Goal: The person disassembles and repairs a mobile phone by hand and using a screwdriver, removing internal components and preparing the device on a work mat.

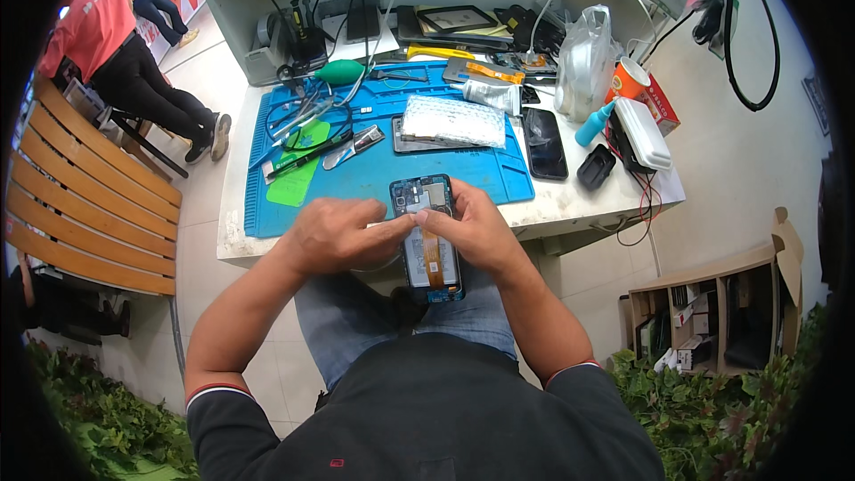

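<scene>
A: In the head view, where's the phone?

B: The opened phone (417, 264) is over the lap (328, 316). Seen from above, its upper end overlaps the mat (356, 188), and its lower end lies past the front edge of the table (233, 242).

A: And the fingers?

B: The right hand (482, 230) is closed on the phone's right edge, thumb across the face, other fingers going behind. The left hand (331, 233) is curled, forefinger stretched over the phone toward the right thumb; I can't tell whether its fingertips pinch anything.

A: What room is around them?

B: A band of blue mat runs between the phone's top and the wrapped pack (454, 120). On the left, the green card (289, 187) stops short of the mat's front edge, with the pen (309, 157) lying across it.

A: The right?

B: A black phone (545, 144) lies just beside the mat, then a black case (595, 167) near the table's edge. A cable (649, 205) hangs over that edge. Tiled floor (588, 292) shows beyond the right forearm.
</scene>
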`<move>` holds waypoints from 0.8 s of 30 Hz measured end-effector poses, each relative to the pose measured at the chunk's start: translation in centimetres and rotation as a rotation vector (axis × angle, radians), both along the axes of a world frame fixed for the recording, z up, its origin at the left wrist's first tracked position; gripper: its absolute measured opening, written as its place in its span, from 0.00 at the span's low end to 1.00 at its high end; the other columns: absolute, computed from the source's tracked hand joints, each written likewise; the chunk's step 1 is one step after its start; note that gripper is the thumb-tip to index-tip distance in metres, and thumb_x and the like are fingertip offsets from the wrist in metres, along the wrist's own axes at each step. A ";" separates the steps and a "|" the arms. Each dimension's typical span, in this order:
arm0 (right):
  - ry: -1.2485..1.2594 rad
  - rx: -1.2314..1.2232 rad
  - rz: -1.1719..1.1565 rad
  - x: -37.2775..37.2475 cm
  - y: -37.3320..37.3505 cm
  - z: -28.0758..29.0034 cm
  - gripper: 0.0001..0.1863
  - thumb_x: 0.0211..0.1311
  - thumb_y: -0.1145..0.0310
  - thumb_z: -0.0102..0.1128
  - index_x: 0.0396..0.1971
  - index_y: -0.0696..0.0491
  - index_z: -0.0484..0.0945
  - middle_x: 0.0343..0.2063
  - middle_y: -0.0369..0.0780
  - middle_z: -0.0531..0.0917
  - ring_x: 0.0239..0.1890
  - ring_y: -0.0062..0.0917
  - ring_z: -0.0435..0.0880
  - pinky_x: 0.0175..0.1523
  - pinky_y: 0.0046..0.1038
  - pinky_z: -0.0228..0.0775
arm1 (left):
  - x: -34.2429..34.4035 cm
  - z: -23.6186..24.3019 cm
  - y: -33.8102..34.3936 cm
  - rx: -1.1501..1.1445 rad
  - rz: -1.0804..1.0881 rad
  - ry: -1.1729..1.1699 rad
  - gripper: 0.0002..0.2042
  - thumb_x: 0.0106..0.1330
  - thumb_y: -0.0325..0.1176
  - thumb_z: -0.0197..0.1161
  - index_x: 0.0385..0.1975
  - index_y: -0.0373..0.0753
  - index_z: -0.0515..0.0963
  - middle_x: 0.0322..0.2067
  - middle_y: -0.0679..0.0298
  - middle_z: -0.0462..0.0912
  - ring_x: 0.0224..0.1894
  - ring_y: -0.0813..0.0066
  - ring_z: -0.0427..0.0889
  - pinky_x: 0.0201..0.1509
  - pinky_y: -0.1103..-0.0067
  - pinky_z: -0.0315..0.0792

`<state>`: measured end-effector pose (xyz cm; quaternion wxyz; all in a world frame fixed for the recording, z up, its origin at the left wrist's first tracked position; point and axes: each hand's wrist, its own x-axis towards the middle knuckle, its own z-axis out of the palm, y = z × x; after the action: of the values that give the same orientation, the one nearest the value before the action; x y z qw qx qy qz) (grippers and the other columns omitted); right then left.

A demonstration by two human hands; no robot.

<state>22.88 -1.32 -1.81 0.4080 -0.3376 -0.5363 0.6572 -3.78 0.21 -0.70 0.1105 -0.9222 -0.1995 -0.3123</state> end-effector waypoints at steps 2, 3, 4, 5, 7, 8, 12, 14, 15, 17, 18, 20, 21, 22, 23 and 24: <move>0.026 -0.036 0.018 0.1 0.0 0.2 0.17 0.78 0.72 0.71 0.61 0.59 0.83 0.51 0.38 0.92 0.51 0.18 0.89 0.60 0.27 0.83 | 0.0 0.5 -0.2 0.002 0.001 0.007 0.24 0.64 0.35 0.80 0.62 0.56 0.89 0.26 0.72 0.75 0.19 0.74 0.79 0.21 0.74 0.71; 0.047 -0.059 0.024 0.1 0.0 0.3 0.16 0.78 0.72 0.71 0.60 0.59 0.83 0.49 0.38 0.92 0.50 0.18 0.89 0.58 0.28 0.83 | 0.1 0.7 -0.3 0.001 -0.005 0.006 0.24 0.64 0.36 0.79 0.62 0.57 0.89 0.26 0.72 0.74 0.19 0.74 0.78 0.21 0.73 0.71; 0.067 -0.082 0.030 0.1 0.0 0.3 0.15 0.78 0.72 0.71 0.58 0.58 0.84 0.48 0.37 0.92 0.49 0.17 0.89 0.57 0.28 0.83 | 0.1 0.9 -0.4 -0.001 -0.011 0.005 0.24 0.65 0.36 0.79 0.62 0.57 0.89 0.25 0.72 0.72 0.19 0.74 0.77 0.21 0.73 0.71; 0.069 -0.070 0.029 0.1 0.0 0.2 0.14 0.78 0.72 0.71 0.58 0.59 0.84 0.48 0.37 0.92 0.49 0.17 0.89 0.57 0.28 0.83 | 0.0 1.0 -0.4 0.006 -0.018 0.013 0.24 0.64 0.35 0.80 0.62 0.57 0.89 0.26 0.72 0.74 0.19 0.74 0.78 0.21 0.74 0.71; 0.072 -0.044 0.026 0.3 0.0 -0.2 0.14 0.78 0.72 0.71 0.58 0.59 0.85 0.49 0.38 0.93 0.49 0.18 0.89 0.57 0.28 0.84 | -0.1 1.1 -0.5 0.021 -0.031 0.029 0.26 0.62 0.35 0.81 0.63 0.57 0.89 0.28 0.72 0.77 0.20 0.74 0.80 0.22 0.74 0.72; 0.055 -0.024 0.012 0.2 0.0 -0.2 0.16 0.78 0.71 0.72 0.59 0.59 0.84 0.50 0.38 0.93 0.50 0.18 0.89 0.58 0.27 0.83 | -0.2 0.9 -0.6 -0.004 -0.036 -0.053 0.26 0.63 0.33 0.81 0.63 0.54 0.88 0.30 0.71 0.80 0.22 0.75 0.81 0.23 0.75 0.74; 0.017 0.052 -0.054 -0.2 -0.2 0.2 0.17 0.77 0.70 0.72 0.59 0.61 0.85 0.50 0.39 0.93 0.51 0.18 0.89 0.59 0.26 0.82 | 1.8 -0.4 -3.1 -0.603 0.074 -0.609 0.26 0.65 0.27 0.81 0.65 0.40 0.85 0.40 0.66 0.89 0.32 0.79 0.88 0.36 0.80 0.81; 0.004 0.082 -0.080 -0.4 -0.2 0.1 0.15 0.76 0.71 0.71 0.57 0.61 0.85 0.49 0.38 0.93 0.50 0.17 0.89 0.58 0.26 0.82 | 3.2 -1.0 -3.6 -1.033 0.078 -0.881 0.25 0.67 0.26 0.80 0.64 0.34 0.83 0.46 0.63 0.91 0.38 0.80 0.89 0.44 0.80 0.84; -0.007 0.096 -0.087 -0.5 -0.2 0.0 0.15 0.76 0.72 0.71 0.56 0.61 0.86 0.48 0.38 0.93 0.49 0.17 0.89 0.58 0.25 0.82 | 3.6 -1.4 -3.3 -1.184 0.015 -0.957 0.24 0.69 0.25 0.79 0.64 0.31 0.82 0.48 0.62 0.91 0.40 0.80 0.89 0.47 0.79 0.84; -0.033 0.125 -0.100 -0.6 -0.3 0.0 0.13 0.75 0.72 0.72 0.54 0.61 0.86 0.46 0.37 0.93 0.47 0.15 0.88 0.56 0.25 0.82 | 4.7 -1.6 -3.4 -1.376 -0.085 -1.071 0.19 0.71 0.25 0.77 0.60 0.28 0.83 0.51 0.61 0.92 0.45 0.80 0.90 0.54 0.77 0.84; -0.050 0.140 -0.108 -0.6 -0.5 0.1 0.13 0.75 0.73 0.72 0.53 0.61 0.86 0.44 0.36 0.93 0.46 0.15 0.87 0.55 0.25 0.82 | 5.0 -1.6 -3.4 -1.344 -0.052 -1.063 0.18 0.71 0.25 0.77 0.58 0.29 0.84 0.49 0.61 0.93 0.45 0.81 0.90 0.54 0.78 0.84; -0.060 0.166 -0.126 -0.7 -0.8 0.3 0.11 0.74 0.74 0.72 0.52 0.61 0.87 0.43 0.35 0.92 0.45 0.13 0.86 0.53 0.25 0.82 | 5.4 -1.8 -3.2 -1.280 0.014 -1.038 0.14 0.71 0.24 0.76 0.54 0.30 0.86 0.46 0.63 0.93 0.45 0.81 0.90 0.53 0.78 0.84; -0.054 0.176 -0.138 -0.8 -0.9 0.4 0.11 0.74 0.74 0.72 0.51 0.61 0.87 0.43 0.35 0.92 0.45 0.13 0.86 0.53 0.25 0.82 | 5.4 -1.8 -3.1 -1.277 0.017 -1.041 0.13 0.70 0.24 0.76 0.52 0.30 0.86 0.45 0.63 0.93 0.44 0.82 0.89 0.52 0.79 0.84; -0.048 0.187 -0.149 -0.8 -1.0 0.5 0.11 0.74 0.75 0.72 0.51 0.61 0.87 0.43 0.35 0.92 0.45 0.13 0.86 0.53 0.24 0.82 | 5.5 -1.8 -3.1 -1.274 0.020 -1.043 0.12 0.70 0.24 0.76 0.50 0.30 0.87 0.43 0.64 0.93 0.44 0.82 0.89 0.52 0.79 0.83; -0.034 0.191 -0.151 -0.9 -1.2 0.5 0.10 0.74 0.75 0.72 0.51 0.61 0.87 0.43 0.35 0.92 0.45 0.13 0.86 0.52 0.24 0.82 | 5.5 -1.8 -3.0 -1.273 0.024 -1.042 0.11 0.69 0.24 0.77 0.49 0.31 0.87 0.42 0.65 0.93 0.44 0.83 0.89 0.51 0.79 0.83; -0.021 0.196 -0.153 -0.9 -1.3 0.5 0.10 0.74 0.75 0.72 0.51 0.61 0.87 0.43 0.35 0.92 0.45 0.13 0.86 0.52 0.24 0.82 | 5.4 -1.7 -2.9 -1.283 0.023 -1.038 0.11 0.69 0.24 0.77 0.48 0.31 0.87 0.42 0.65 0.93 0.44 0.83 0.89 0.51 0.80 0.83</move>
<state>21.98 -2.59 -1.33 0.4824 -0.3429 -0.5747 0.5652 1.67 -2.73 -2.41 -0.5408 -0.5422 -0.3743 -0.5229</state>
